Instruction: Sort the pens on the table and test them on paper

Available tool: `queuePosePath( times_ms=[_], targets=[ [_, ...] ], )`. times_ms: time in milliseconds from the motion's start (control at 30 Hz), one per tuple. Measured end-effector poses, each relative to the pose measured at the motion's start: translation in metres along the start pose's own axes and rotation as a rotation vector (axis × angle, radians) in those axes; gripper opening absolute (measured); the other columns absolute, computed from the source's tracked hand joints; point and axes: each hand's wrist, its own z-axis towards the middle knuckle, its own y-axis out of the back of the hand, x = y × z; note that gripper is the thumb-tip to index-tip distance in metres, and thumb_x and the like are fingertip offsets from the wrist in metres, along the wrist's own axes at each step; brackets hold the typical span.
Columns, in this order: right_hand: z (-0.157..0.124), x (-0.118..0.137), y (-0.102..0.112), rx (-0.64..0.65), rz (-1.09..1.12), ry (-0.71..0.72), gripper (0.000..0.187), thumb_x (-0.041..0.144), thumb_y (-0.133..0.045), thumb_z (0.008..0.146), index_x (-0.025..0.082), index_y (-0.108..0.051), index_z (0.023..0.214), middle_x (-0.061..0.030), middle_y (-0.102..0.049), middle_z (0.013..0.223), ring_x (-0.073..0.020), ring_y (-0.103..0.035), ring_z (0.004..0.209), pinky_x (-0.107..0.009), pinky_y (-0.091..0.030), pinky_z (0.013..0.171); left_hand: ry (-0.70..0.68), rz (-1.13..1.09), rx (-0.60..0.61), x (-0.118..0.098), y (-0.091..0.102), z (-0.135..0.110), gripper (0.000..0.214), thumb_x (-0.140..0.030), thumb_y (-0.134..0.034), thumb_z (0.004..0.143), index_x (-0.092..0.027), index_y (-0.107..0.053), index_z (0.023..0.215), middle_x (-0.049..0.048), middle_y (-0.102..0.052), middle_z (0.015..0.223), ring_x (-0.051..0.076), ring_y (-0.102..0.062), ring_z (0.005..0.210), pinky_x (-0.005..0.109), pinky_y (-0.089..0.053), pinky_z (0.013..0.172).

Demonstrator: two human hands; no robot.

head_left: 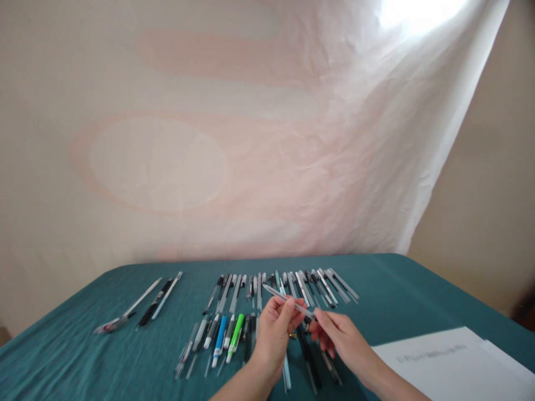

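Both of my hands hold one clear pen [288, 301] just above the teal tablecloth [401, 295]. My left hand [273, 334] pinches its middle with thumb and fingers. My right hand [340, 334] grips the pen's right end with its fingertips. Under and around my hands lie several pens in rows: a far row [288, 284] of grey and black ones, and a near row [221, 334] with a blue pen [219, 334] and a green pen [236, 331].
Three pens lie apart at the left [142, 306]. White paper sheets [451, 362] rest at the table's right front corner. A wrinkled pale cloth [251, 139] hangs behind the table as a backdrop.
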Motion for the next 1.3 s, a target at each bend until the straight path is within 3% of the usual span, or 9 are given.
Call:
queuePosePath(
  times_ms=[167,300,500,633,833,1033,1300],
  targets=[
    [-0.0005,-0.0007,0.0009,-0.013,-0.035,0.025,0.040,0.055,-0.049,0.074,0.016,-0.057,0.079,0.0057,-0.047,0.050,-0.0063,-0.040,0.040,-0.016,-0.031,0.036,-0.005,-0.010,-0.025,-0.0004,-0.0003,0.0012,0.020,-0.031,-0.062,0.073,-0.014,-0.051,0.075,0.0088,-0.065,0.087,0.018,-0.061,0.084,0.038,-0.045,0.085],
    [-0.0020,0.0007,-0.0012,0.024,0.044,-0.053,0.051,0.061,-0.037,0.077,0.014,-0.057,0.075,-0.0003,-0.056,0.061,-0.0088,-0.048,0.045,-0.018,-0.033,0.036,-0.009,0.003,-0.014,-0.0001,-0.0001,0.0015,0.020,-0.031,-0.061,0.074,-0.014,-0.052,0.077,0.0095,-0.065,0.088,0.017,-0.061,0.083,0.036,-0.046,0.085],
    [-0.0040,0.0028,-0.0013,0.024,-0.003,-0.005,0.041,0.055,-0.048,0.075,0.015,-0.056,0.076,0.0030,-0.052,0.058,-0.0063,-0.043,0.043,-0.016,-0.032,0.037,-0.014,0.007,-0.024,0.0007,0.0016,0.0010,0.020,-0.031,-0.060,0.074,-0.014,-0.051,0.076,0.0093,-0.065,0.088,0.018,-0.061,0.086,0.037,-0.045,0.085],
    [-0.0028,0.0012,-0.0015,0.032,0.078,-0.044,0.048,0.057,-0.038,0.079,0.013,-0.058,0.077,-0.0017,-0.057,0.066,-0.0085,-0.048,0.047,-0.018,-0.032,0.036,-0.008,0.018,-0.014,0.0002,0.0014,0.0014,0.020,-0.031,-0.060,0.074,-0.014,-0.051,0.077,0.0093,-0.066,0.087,0.017,-0.062,0.083,0.035,-0.046,0.084],
    [-0.0020,0.0028,-0.0006,0.015,-0.011,0.017,0.040,0.055,-0.051,0.073,0.016,-0.056,0.076,0.0051,-0.048,0.053,-0.0064,-0.041,0.041,-0.017,-0.031,0.037,-0.021,0.001,-0.018,0.0000,0.0010,0.0015,0.020,-0.032,-0.061,0.073,-0.014,-0.051,0.076,0.0088,-0.066,0.088,0.018,-0.062,0.086,0.036,-0.046,0.085],
    [-0.0019,0.0026,-0.0019,0.015,0.043,-0.006,0.045,0.056,-0.040,0.079,0.014,-0.057,0.077,-0.0012,-0.056,0.066,-0.0078,-0.046,0.046,-0.017,-0.032,0.036,-0.016,0.009,-0.018,-0.0015,0.0005,0.0008,0.023,-0.034,-0.063,0.071,-0.014,-0.052,0.075,0.0095,-0.066,0.086,0.018,-0.062,0.083,0.035,-0.047,0.083],
    [-0.0013,0.0047,0.0021,-0.035,-0.107,0.087,0.031,0.047,-0.055,0.074,0.016,-0.056,0.077,0.0041,-0.047,0.055,-0.0084,-0.044,0.047,-0.016,-0.031,0.037,-0.022,0.019,-0.048,-0.0007,0.0005,0.0005,0.025,-0.035,-0.066,0.068,-0.014,-0.053,0.073,0.0089,-0.067,0.084,0.019,-0.063,0.083,0.033,-0.047,0.081]
  ],
)
